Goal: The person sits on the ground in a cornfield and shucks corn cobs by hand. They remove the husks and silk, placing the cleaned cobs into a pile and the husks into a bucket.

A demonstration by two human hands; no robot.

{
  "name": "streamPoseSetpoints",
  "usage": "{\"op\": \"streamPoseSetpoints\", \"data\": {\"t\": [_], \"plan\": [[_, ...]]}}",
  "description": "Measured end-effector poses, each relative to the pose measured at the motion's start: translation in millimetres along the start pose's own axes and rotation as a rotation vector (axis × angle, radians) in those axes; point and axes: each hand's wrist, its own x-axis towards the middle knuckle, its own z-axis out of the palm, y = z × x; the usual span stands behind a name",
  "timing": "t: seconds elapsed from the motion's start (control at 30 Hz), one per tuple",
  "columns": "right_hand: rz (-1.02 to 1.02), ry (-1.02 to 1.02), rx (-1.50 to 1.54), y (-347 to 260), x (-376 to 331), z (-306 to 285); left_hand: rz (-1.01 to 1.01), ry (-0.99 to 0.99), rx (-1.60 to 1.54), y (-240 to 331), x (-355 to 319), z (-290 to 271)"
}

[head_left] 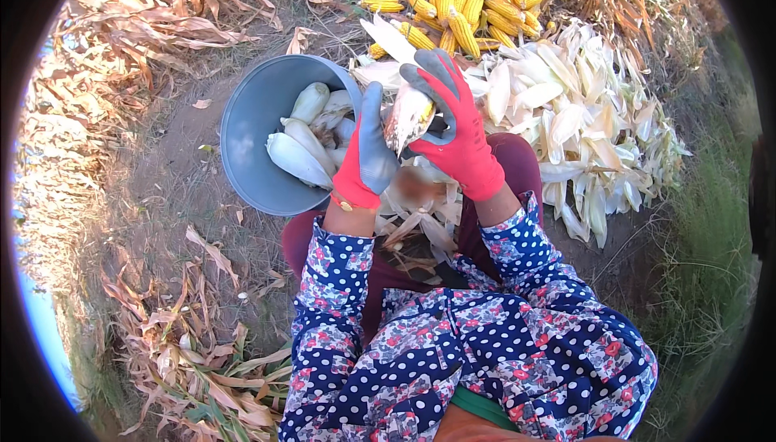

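Note:
Both my hands wear red gloves with grey palms and fingers. Between them, in front of my knees, is a partly husked ear of corn, with some yellow kernels showing and a dark patch near its lower end. My right hand curls its thumb and fingers around the ear from the right. On the other side, my left hand is held upright with its grey fingers stretched out, close against the ear; whether it presses on it I cannot tell. A pale strip of husk sticks up beyond the hands.
A grey bucket at my left holds several ears in pale husks. Beyond my hands lies a heap of bare yellow cobs. Stripped husks pile up at right. Dry stalks lie at lower left, green grass at right.

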Motion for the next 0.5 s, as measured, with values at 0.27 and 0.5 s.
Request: {"op": "streamPoseSetpoints", "data": {"t": [0.27, 0.5], "plan": [[0.478, -0.210, 0.873, 19.3, -6.3, -6.3, -0.073, 0.164, -0.074, 11.6, 2.8, -26.8], [0.410, 0.341, 0.432, 31.8, 3.3, -2.2, 0.019, 0.160, 0.387, 1.9, 3.3, -11.2]]}}
